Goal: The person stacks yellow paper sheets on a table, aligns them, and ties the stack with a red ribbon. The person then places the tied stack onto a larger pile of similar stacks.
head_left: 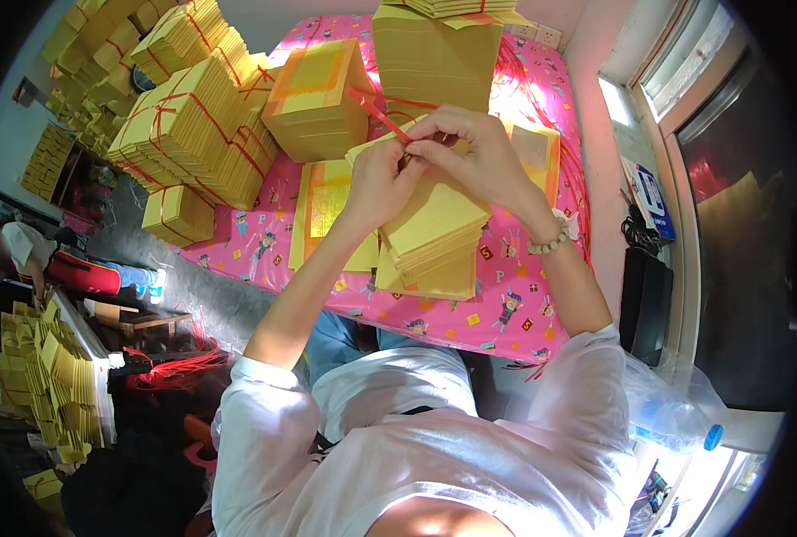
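Over a stack of yellow paper sheets (439, 224), my left hand (381, 183) and my right hand (475, 154) come together, fingers closed in a pinch. Between them they grip a red plastic string (379, 111), whose loose end sticks up toward the back left. Part of the string is hidden behind my fingers, so I cannot tell whether a knot is formed. More yellow sheets (325, 210) with a shiny gold panel lie flat to the left of the stack. A bracelet of pale beads (551, 240) circles my right wrist.
A pink patterned tablecloth (372, 304) covers the table. Tied yellow paper bundles (179, 125) stand at the left, with tall paper stacks (439, 58) behind. Red strings (578, 179) hang along the right side. Another person (36, 255) is at the far left; a plastic bottle (676, 421) stands right.
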The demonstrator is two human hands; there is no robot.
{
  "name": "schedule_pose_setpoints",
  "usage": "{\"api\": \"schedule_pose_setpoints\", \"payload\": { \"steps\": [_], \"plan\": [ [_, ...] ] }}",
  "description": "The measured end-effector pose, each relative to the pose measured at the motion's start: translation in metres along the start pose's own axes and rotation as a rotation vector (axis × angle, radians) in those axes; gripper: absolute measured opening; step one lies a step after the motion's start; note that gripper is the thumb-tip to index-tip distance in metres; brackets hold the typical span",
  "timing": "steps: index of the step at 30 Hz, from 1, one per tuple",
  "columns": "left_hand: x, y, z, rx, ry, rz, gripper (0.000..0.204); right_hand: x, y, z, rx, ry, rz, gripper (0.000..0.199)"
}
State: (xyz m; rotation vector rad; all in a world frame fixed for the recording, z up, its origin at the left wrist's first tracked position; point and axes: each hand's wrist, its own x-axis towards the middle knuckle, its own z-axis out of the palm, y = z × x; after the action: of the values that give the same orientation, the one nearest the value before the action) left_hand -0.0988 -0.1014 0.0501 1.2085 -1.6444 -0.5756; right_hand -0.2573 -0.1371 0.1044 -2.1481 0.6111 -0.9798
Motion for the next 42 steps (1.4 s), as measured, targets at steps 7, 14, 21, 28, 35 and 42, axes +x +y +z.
{"api": "schedule_pose_setpoints", "payload": {
  "steps": [7, 14, 21, 28, 35, 42],
  "plan": [
    [0.005, 0.012, -0.005, -0.061, -0.088, -0.113, 0.028, -0.033, 0.007, -0.002, 0.005, 0.187, 0.206, 0.012],
    [0.005, 0.0, 0.0, -0.371, -0.114, -0.094, 0.028, -0.056, 0.026, 0.013, -0.036, 0.274, 0.209, 0.012],
    [0.005, -0.002, 0.005, -0.383, -0.101, -0.11, 0.028, -0.053, 0.045, -0.001, 0.457, 0.27, 0.365, 0.02],
    [0.003, -0.005, 0.003, -0.36, -0.088, -0.092, 0.028, -0.046, 0.049, 0.0, 0.392, 0.169, 0.38, 0.031],
    [0.005, -0.004, 0.004, -0.395, -0.15, -0.082, 0.028, -0.037, 0.049, -0.006, 0.203, 0.172, 0.321, 0.027],
    [0.005, -0.001, 0.006, -0.334, -0.143, -0.051, 0.029, 0.013, 0.047, -0.012, 0.244, -0.132, 0.576, 0.032]
  ]
}}
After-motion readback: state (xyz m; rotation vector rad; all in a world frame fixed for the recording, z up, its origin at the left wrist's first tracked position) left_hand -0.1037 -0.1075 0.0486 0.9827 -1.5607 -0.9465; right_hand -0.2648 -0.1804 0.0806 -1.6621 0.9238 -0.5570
